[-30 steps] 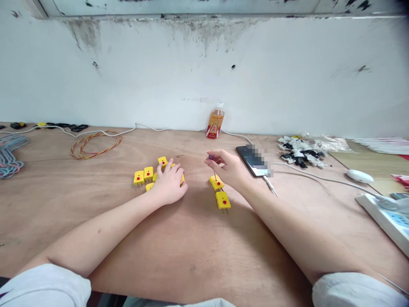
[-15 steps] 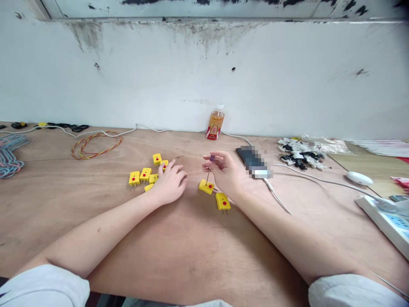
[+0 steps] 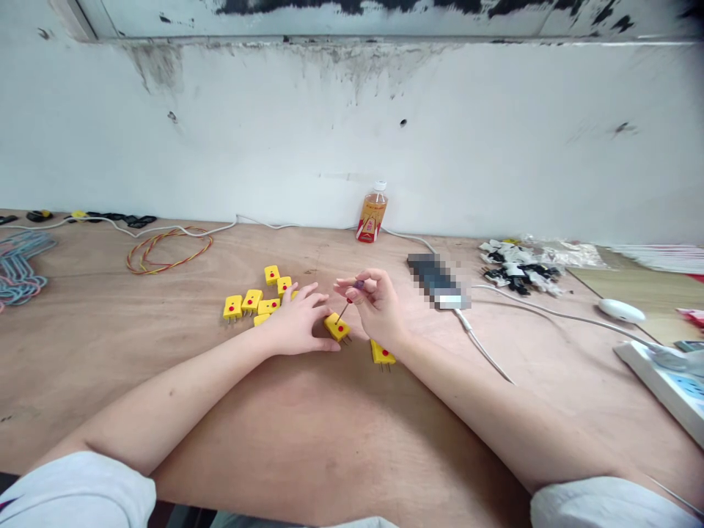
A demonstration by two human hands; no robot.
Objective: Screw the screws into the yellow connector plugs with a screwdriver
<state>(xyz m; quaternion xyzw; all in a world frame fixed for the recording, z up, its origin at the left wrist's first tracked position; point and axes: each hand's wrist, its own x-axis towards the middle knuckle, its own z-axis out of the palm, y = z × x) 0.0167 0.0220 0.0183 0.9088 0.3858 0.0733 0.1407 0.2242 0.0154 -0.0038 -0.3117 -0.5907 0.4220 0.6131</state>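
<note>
On the table a yellow two-pin plug (image 3: 332,328) with a red dot sits between the thumb and fingers of my left hand (image 3: 291,323), its pins pointing right. My right hand (image 3: 379,312) pinches a small screwdriver (image 3: 345,311) with a purple end. The thin shaft slants down and its tip meets the plug's top face. Just below my right hand lies another yellow plug (image 3: 381,352), partly covered by the hand. Several more yellow plugs (image 3: 251,301) are grouped to the left of my left hand, some half hidden by it.
A drink bottle (image 3: 372,214) stands by the wall. To the right are a phone (image 3: 432,275) on a white cable, a pile of black and white parts (image 3: 520,268) and a power strip (image 3: 668,381). A red-yellow wire coil (image 3: 165,249) and bluish wires (image 3: 22,268) lie left.
The left hand has moved right and closed around the plug. That plug has shifted left and turned, and the right hand with the screwdriver has moved slightly left, the shaft more slanted.
</note>
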